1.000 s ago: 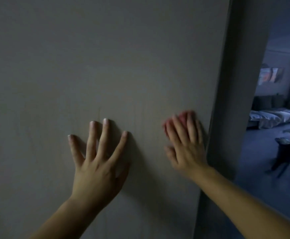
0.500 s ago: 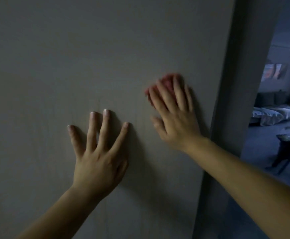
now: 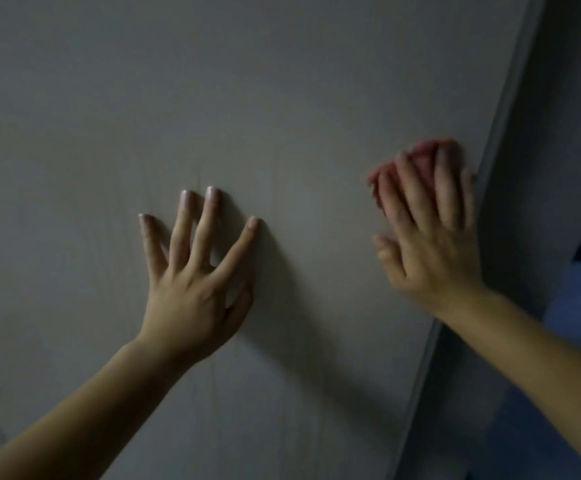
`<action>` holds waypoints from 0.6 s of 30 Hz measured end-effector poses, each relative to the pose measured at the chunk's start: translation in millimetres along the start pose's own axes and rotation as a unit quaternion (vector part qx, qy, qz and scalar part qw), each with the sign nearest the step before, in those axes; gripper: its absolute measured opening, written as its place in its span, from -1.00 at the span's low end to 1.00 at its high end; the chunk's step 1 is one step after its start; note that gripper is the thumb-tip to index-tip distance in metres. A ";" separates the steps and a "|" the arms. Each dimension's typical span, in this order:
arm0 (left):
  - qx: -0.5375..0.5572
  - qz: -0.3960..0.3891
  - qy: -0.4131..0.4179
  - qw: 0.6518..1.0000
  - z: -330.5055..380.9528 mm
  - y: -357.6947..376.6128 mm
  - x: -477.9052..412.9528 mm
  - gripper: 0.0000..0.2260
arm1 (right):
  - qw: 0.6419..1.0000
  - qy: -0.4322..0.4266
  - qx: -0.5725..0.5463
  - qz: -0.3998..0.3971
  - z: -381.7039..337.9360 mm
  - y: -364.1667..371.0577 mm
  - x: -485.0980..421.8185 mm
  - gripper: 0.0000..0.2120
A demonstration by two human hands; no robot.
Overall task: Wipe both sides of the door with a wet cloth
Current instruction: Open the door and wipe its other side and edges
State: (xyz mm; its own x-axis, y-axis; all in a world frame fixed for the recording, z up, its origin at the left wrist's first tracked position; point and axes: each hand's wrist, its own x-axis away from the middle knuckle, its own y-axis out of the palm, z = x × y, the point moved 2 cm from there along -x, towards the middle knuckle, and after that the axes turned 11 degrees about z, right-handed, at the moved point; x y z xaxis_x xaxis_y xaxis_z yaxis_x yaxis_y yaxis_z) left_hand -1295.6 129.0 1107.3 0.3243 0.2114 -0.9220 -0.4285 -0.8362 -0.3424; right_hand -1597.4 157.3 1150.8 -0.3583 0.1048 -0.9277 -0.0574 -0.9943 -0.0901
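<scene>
The pale grey-brown door [image 3: 247,98] fills most of the dim view. My left hand [image 3: 195,278] lies flat on it at mid-height, fingers spread and straight. My right hand [image 3: 427,237] presses a crumpled pink-red cloth [image 3: 420,161] against the door close to its right edge, fingers straight over the cloth. Only the cloth's top and left rim show past the fingers. The right hand is blurred by motion.
The door's free edge [image 3: 490,188] slants down along the right. Beyond it stands a dark wall or frame [image 3: 552,133], and a bluish floor [image 3: 580,306] shows at the far right.
My right hand slid the cloth up the door, then over toward the right edge. The left hand stayed flat in place. My view turned left, hiding most of the room beyond.
</scene>
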 end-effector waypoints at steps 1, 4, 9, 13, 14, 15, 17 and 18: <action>-0.004 -0.003 -0.002 1.000 0.5 0.2 0.4 -0.37 | 1.000 -0.014 -0.003 -0.013 -7.3 1.1 18.8 -0.33; -0.017 -0.003 -0.025 1.000 -1.8 1.7 6.3 -0.34 | 0.991 -0.108 -0.011 -0.080 -32.9 2.3 92.1 -0.26; -0.023 -0.012 -0.073 0.997 -7.2 6.6 18.7 -0.29 | 0.992 -0.108 -0.039 -0.048 -47.6 0.6 39.3 -0.31; -0.027 -0.011 -0.070 0.997 -6.6 8.6 20.1 -0.32 | 0.999 -0.022 -0.044 -0.013 -75.0 11.8 -68.8 -0.31; -0.023 -0.012 -0.066 0.997 -7.3 6.5 20.6 -0.32 | 0.999 -0.026 -0.036 -0.011 -86.1 14.3 -72.4 -0.30; -0.018 -0.011 -0.063 0.998 -9.1 3.7 21.5 -0.32 | 0.998 -0.054 -0.029 -0.015 -98.1 17.3 -62.4 -0.29; -0.005 -0.007 -0.064 0.998 -15.7 -3.7 26.2 -0.32 | 0.987 -0.151 -0.021 -0.048 -121.8 21.8 -15.5 -0.28; 0.000 -0.007 -0.070 0.998 -20.5 -7.4 30.2 -0.32 | 0.979 -0.195 -0.017 -0.065 -128.6 20.2 6.9 -0.28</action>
State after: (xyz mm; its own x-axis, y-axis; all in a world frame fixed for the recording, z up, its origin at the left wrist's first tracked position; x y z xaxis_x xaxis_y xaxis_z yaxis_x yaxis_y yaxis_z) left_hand -1265.4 131.2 1085.7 0.2102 0.2920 -0.9330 -0.4245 -0.8324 -0.3562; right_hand -1481.1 135.2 1096.0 -0.6788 0.2231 -0.6996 -0.0969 -0.9716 -0.2158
